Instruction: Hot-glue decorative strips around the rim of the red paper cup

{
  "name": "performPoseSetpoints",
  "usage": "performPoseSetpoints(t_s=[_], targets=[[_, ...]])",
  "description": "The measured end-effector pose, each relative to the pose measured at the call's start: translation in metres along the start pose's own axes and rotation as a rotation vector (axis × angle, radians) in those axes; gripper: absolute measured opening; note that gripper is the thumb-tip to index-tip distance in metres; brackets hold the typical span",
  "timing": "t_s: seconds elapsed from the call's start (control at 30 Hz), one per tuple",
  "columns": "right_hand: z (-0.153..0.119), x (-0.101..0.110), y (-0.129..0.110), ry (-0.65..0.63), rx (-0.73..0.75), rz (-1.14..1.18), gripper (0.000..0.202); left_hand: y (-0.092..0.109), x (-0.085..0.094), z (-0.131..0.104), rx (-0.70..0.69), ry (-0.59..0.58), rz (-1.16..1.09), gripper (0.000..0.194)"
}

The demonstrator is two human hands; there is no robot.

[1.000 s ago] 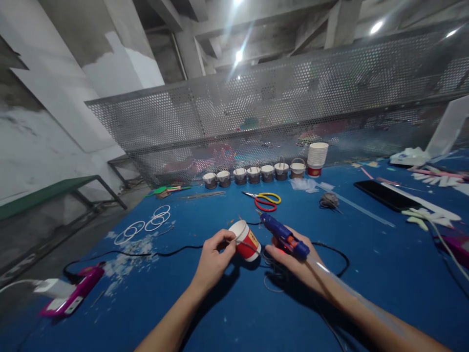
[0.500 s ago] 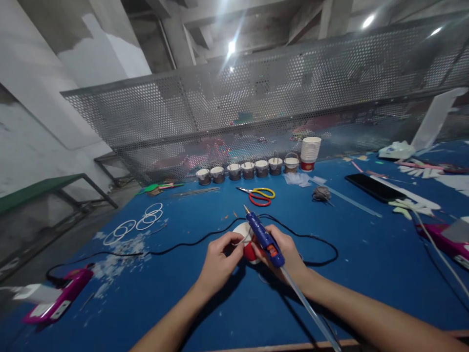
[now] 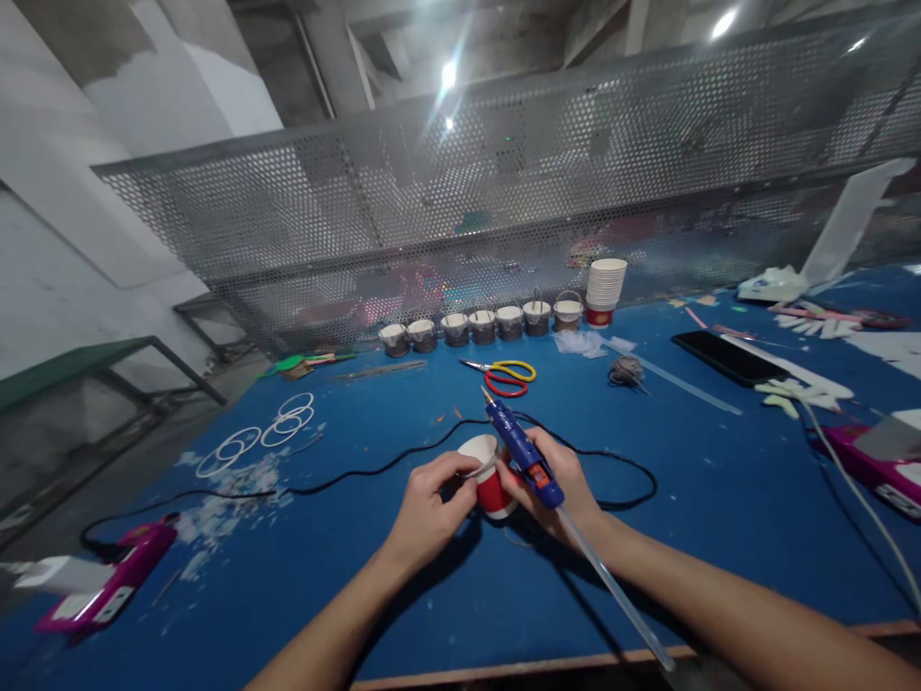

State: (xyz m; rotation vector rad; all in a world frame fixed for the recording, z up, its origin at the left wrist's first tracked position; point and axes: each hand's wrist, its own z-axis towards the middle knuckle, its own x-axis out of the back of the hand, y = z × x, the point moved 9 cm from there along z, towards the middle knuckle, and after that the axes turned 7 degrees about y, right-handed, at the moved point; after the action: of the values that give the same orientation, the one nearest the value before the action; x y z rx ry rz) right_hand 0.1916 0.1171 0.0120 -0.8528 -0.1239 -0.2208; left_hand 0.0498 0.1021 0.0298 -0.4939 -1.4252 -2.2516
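A red and white paper cup (image 3: 495,493) stands on the blue table between my hands, its white mouth tilted a little away from me. My left hand (image 3: 432,504) pinches the near left part of its rim; thin grey yarn seems to run there, but the fingers partly hide it. In my right hand (image 3: 565,480) rests a blue hot glue gun (image 3: 524,449), nozzle pointing up and away, with a long clear glue stick (image 3: 611,585) trailing from its back. Fingertips of that hand also touch the cup's right side. Scissors (image 3: 507,376) with yellow and red handles lie beyond the nozzle.
Several grey-wrapped cups (image 3: 482,328) line the back beside a stack of paper cups (image 3: 605,291). A grey yarn ball (image 3: 625,371) and a black phone (image 3: 726,358) lie right. A black cord (image 3: 374,470) crosses the table from a pink power strip (image 3: 119,576); white rings (image 3: 228,451) lie left.
The cup has tipped more upright, showing more of its red side and its open mouth. Both hands keep their hold, and the view has shifted slightly.
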Motion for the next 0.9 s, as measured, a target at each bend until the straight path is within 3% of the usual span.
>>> performPoseSetpoints(t_s=[0.3, 0.53, 0.9], targets=[[0.0, -0.003, 0.001, -0.037, -0.038, 0.004, 0.015, -0.001, 0.0, 0.0, -0.01, -0.03, 0.005, 0.02], [0.002, -0.003, 0.007, -0.046, -0.083, 0.007, 0.018, -0.007, 0.006, 0.002, 0.088, -0.02, -0.075, 0.022], [0.008, 0.004, 0.011, -0.008, -0.132, 0.007, 0.018, -0.041, 0.007, 0.002, 0.422, -0.015, -0.418, 0.015]])
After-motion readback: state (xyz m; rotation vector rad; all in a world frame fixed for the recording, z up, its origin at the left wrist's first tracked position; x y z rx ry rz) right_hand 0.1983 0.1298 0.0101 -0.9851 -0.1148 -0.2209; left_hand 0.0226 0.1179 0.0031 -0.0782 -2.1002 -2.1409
